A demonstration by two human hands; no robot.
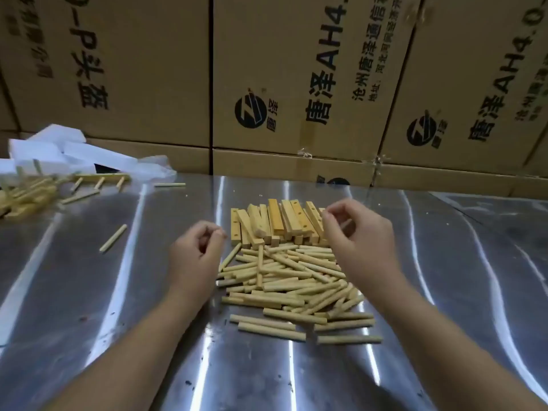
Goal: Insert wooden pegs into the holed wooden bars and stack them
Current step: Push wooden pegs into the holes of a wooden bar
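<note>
Pale round wooden pegs [290,280]: loose heap, centre of the shiny metal table [118,292]. Holed square wooden bars [281,223]: just beyond, touching the heap. Left hand [197,250], right hand [355,232]: fingers curled, whether gripping anything I cannot tell. Step: picking, seemingly. Next move probably calls for one bar and one peg.

Before you, pegs [293,280] in pale straw-yellow, holed bars [299,219] pale wood, one among them deeper orange-yellow, your counter [444,262] silvery steel streaked with white glare, brown cartons [296,54] printed in black, white wrapping [59,152] at your left.

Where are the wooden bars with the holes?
In the head view, the holed bars lie centrally on the table, just behind the peg pile, by the right hand.
</note>
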